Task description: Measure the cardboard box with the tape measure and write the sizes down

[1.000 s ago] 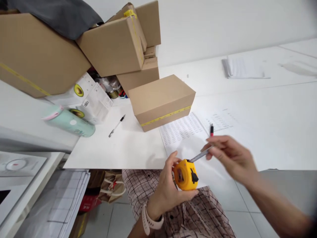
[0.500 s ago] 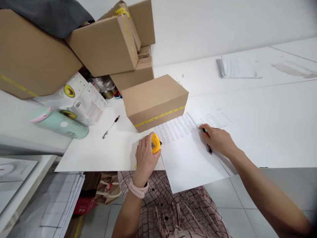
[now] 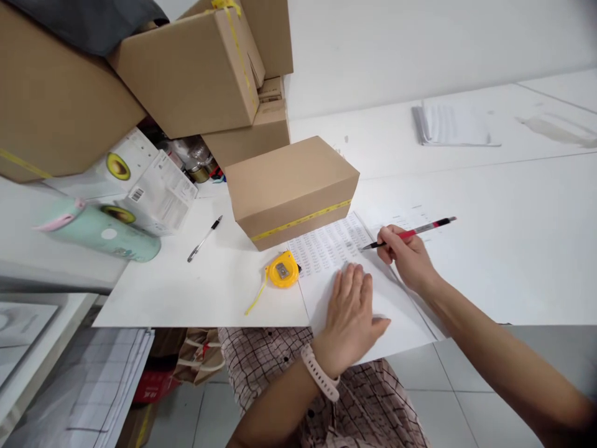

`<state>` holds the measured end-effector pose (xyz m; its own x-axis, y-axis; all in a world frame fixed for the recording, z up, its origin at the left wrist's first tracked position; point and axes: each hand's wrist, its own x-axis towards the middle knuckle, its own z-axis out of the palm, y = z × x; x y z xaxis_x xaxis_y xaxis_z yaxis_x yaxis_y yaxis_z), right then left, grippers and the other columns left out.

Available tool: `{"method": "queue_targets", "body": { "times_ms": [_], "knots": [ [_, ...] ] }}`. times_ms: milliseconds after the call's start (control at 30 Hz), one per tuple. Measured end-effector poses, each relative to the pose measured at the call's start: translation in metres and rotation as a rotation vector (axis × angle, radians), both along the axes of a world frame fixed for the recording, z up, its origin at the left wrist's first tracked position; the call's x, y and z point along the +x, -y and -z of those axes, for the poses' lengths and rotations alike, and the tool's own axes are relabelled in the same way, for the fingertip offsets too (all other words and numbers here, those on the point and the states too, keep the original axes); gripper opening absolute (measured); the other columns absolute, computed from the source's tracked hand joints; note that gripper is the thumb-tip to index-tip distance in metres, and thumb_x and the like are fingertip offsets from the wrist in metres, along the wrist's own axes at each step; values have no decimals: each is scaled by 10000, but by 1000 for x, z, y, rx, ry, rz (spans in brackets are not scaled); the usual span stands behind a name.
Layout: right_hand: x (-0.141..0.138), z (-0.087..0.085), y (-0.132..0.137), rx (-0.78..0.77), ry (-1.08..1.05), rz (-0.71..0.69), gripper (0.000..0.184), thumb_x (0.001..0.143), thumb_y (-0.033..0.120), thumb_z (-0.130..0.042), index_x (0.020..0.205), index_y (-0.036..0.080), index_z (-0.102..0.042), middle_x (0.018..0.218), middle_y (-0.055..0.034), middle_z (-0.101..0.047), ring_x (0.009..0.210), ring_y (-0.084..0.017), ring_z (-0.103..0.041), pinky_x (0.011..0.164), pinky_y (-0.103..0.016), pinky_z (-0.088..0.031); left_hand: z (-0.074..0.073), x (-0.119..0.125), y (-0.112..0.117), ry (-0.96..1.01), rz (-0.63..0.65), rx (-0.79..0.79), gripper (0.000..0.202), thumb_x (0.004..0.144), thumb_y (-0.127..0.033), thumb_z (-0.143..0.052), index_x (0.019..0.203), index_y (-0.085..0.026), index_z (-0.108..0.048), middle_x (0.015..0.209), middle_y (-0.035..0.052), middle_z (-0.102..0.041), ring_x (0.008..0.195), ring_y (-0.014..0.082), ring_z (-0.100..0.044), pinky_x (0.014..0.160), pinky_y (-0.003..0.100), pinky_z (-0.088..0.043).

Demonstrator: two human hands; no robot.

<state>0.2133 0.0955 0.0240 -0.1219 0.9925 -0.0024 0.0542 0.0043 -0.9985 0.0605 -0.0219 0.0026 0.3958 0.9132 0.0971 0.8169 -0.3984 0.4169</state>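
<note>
My left hand (image 3: pixel 351 311) lies flat with fingers stretched on a printed sheet of paper (image 3: pixel 396 323), whose upper part carries columns of small print. In my right hand (image 3: pixel 408 258) is a red and black pen (image 3: pixel 431 224), its tip pointing left, close over the print; whether it touches the paper I cannot tell. A yellow tape measure (image 3: pixel 282 270) rests on the table left of the sheet, with a short length of its blade pulled out. Behind the sheet stands a closed cardboard box (image 3: pixel 293 180) with yellow tape, covering the sheet's far edge.
At the left lie a black-capped clear pen (image 3: pixel 205 239) and a mint-green bottle (image 3: pixel 107 233), beside white boxes (image 3: pixel 163 193) with avocado pictures. Large cartons (image 3: pixel 186 74) are stacked behind. A paper stack (image 3: pixel 454 124) lies at the back right. The table's front edge is near my lap.
My left hand has let go of the tape measure and moved right onto the paper. My right hand has lifted the pen and turned its tip toward the print.
</note>
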Motion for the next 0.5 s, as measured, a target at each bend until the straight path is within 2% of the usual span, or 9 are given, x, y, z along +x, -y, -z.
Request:
{"method": "queue_targets", "body": {
  "times_ms": [67, 133, 200, 267, 367, 500],
  "knots": [
    [-10, 6, -3, -44, 22, -50, 415, 919, 625, -613, 781, 234, -590, 445, 64, -450, 445, -121, -392, 516, -294, -357, 4, 10, -2, -15, 12, -32, 852, 982, -582, -564, 1550, 1, -310, 1686, 286, -232, 1608, 374, -117, 1300, 582, -201],
    [-14, 10, -4, -70, 31, -105, 419, 912, 641, -613, 895, 223, -635, 544, 28, -571, 532, -148, -510, 579, -308, -423, 6, 11, -5, -13, 6, -40, 855, 985, -615, -535, 1560, -23, -310, 1696, 271, -208, 1614, 353, -95, 1301, 586, -182],
    [-14, 12, -3, -53, 48, -125, 438, 899, 651, -633, 922, 214, -644, 694, -21, -670, 675, -176, -603, 666, -329, -475, 6, 8, -7, -10, 7, -49, 848, 981, -629, -534, 1555, -39, -333, 1699, 259, -208, 1615, 337, -106, 1305, 574, -175],
    [-12, 14, -2, -6, 95, -102, 435, 870, 639, -685, 826, 211, -619, 707, -15, -639, 682, -164, -574, 647, -316, -457, 5, 5, -8, -10, 11, -58, 847, 978, -640, -532, 1549, -41, -349, 1699, 256, -207, 1615, 332, -114, 1309, 559, -167],
    [-8, 17, -2, 45, 162, -76, 442, 852, 603, -727, 729, 216, -554, 621, 35, -500, 580, -119, -434, 552, -283, -366, 5, 3, -8, -8, 19, -55, 850, 981, -648, -515, 1551, -40, -349, 1703, 257, -194, 1615, 345, -89, 1311, 559, -145],
    [-7, 22, -4, 53, 157, -82, 380, 841, 556, -753, 815, 226, -568, 664, 24, -560, 595, -129, -465, 545, -281, -375, 7, 3, -8, -9, 20, -45, 843, 991, -653, -484, 1555, -43, -342, 1709, 256, -175, 1615, 356, -70, 1311, 564, -137]
  ]
}}
